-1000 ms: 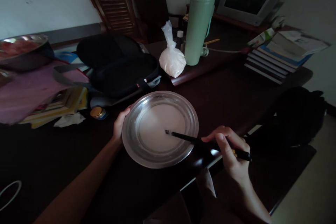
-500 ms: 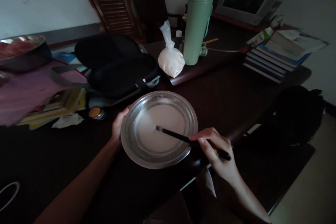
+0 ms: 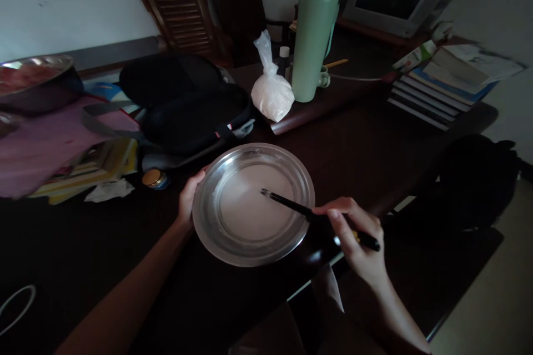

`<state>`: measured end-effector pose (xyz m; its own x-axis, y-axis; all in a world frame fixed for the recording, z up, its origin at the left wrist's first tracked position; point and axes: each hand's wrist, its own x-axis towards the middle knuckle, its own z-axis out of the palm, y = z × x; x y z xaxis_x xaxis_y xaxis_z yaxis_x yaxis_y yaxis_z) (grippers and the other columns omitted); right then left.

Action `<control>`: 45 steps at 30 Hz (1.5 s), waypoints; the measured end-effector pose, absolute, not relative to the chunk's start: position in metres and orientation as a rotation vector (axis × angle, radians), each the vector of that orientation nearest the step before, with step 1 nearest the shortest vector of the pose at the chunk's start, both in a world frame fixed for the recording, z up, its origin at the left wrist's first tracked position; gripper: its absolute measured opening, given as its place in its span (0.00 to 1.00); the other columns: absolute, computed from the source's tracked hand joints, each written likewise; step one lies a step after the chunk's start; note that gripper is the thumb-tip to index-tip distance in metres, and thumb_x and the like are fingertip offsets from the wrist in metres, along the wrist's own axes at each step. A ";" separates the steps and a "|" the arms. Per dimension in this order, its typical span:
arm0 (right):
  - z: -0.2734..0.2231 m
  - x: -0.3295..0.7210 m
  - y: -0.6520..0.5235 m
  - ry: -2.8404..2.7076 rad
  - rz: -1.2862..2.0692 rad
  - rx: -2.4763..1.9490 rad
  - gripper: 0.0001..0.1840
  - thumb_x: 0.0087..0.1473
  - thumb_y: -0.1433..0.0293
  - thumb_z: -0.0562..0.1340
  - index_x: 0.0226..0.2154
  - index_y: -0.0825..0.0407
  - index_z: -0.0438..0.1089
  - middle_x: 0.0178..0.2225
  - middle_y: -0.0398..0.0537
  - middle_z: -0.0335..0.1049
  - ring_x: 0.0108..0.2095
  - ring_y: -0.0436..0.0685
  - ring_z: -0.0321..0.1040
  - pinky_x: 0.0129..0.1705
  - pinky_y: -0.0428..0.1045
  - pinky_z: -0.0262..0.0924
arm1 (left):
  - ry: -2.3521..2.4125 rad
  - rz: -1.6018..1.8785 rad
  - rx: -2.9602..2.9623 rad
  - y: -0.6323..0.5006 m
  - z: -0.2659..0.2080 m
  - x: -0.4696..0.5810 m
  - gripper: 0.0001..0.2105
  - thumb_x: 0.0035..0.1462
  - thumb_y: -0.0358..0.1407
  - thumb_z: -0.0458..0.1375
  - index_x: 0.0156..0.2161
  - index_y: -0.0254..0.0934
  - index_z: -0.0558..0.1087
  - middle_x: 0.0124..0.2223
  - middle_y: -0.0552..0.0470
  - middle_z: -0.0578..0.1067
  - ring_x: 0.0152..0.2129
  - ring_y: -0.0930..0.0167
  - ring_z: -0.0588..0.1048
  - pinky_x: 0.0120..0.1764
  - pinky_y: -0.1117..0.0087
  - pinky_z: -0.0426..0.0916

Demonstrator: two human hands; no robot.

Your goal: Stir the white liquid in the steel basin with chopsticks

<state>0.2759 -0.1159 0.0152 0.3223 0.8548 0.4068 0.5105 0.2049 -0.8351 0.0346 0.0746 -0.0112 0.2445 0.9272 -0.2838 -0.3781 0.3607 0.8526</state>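
Note:
A shiny metal basin (image 3: 250,252) stands on the dark table, with a whitish, cloudy liquid (image 3: 245,211) inside. My left hand (image 3: 190,197) grips the basin's left rim; most of its fingers are hidden behind the metal. In my right hand (image 3: 358,233) is a pair of black chopsticks (image 3: 291,204), pinched near their thick ends. Their tips are close together over the middle of the liquid; whether they touch its surface I cannot tell.
Behind the basin stand a knotted plastic bag of white powder (image 3: 272,97) and a tall green thermos (image 3: 314,44). An open black case (image 3: 191,116), a small gold-lidded jar (image 3: 154,178) and booklets (image 3: 120,155) lie left. Stacked books (image 3: 441,94) sit at the far right.
My right hand has shifted slightly right with the chopsticks, and their tips have moved right and a little away from me across the basin. My left hand keeps its hold on the rim.

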 end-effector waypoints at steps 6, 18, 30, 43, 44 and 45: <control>0.017 0.274 -0.119 -1.336 0.473 -1.390 0.12 0.64 0.71 0.56 0.34 0.46 0.74 0.30 0.40 0.75 0.31 0.50 0.70 0.34 0.48 0.60 | 0.940 1.001 0.730 0.075 -0.011 0.035 0.13 0.59 0.33 0.52 0.42 0.34 0.78 0.29 0.53 0.80 0.22 0.70 0.76 0.31 0.73 0.71; 0.017 0.274 -0.116 -1.377 0.482 -1.368 0.11 0.63 0.72 0.56 0.34 0.47 0.74 0.30 0.42 0.76 0.31 0.52 0.71 0.34 0.49 0.61 | 0.902 1.003 0.731 0.076 -0.013 0.034 0.10 0.56 0.33 0.55 0.39 0.34 0.78 0.29 0.53 0.80 0.21 0.71 0.74 0.31 0.73 0.70; 0.016 0.272 -0.114 -1.398 0.500 -1.357 0.10 0.63 0.71 0.57 0.35 0.46 0.75 0.31 0.41 0.77 0.32 0.51 0.72 0.35 0.48 0.62 | 0.886 0.990 0.742 0.075 -0.013 0.033 0.11 0.58 0.33 0.54 0.41 0.34 0.78 0.29 0.53 0.80 0.21 0.70 0.74 0.32 0.71 0.70; 0.013 0.273 -0.110 -1.425 0.500 -1.351 0.09 0.62 0.72 0.58 0.37 0.47 0.75 0.32 0.42 0.77 0.33 0.52 0.73 0.36 0.49 0.63 | 0.918 1.005 0.759 0.075 -0.015 0.034 0.09 0.57 0.36 0.57 0.38 0.38 0.78 0.27 0.54 0.77 0.28 0.68 0.76 0.35 0.72 0.72; 0.012 0.274 -0.109 -1.415 0.465 -1.370 0.09 0.62 0.72 0.58 0.37 0.47 0.75 0.33 0.43 0.77 0.33 0.52 0.73 0.36 0.49 0.62 | 0.920 1.006 0.763 0.075 -0.015 0.034 0.09 0.57 0.36 0.56 0.39 0.38 0.78 0.28 0.54 0.77 0.27 0.69 0.76 0.34 0.72 0.72; 0.012 0.275 -0.110 -1.382 0.427 -1.396 0.09 0.62 0.72 0.59 0.37 0.47 0.75 0.32 0.43 0.77 0.33 0.52 0.73 0.36 0.49 0.62 | 0.924 1.007 0.766 0.075 -0.015 0.034 0.09 0.57 0.36 0.56 0.39 0.38 0.78 0.29 0.54 0.78 0.26 0.69 0.76 0.34 0.73 0.71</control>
<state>0.2748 -0.1101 0.0122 0.2625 0.8725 0.4122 0.4883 0.2484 -0.8366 0.0341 0.0750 -0.0151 0.2422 0.9300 -0.2766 -0.3561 0.3504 0.8663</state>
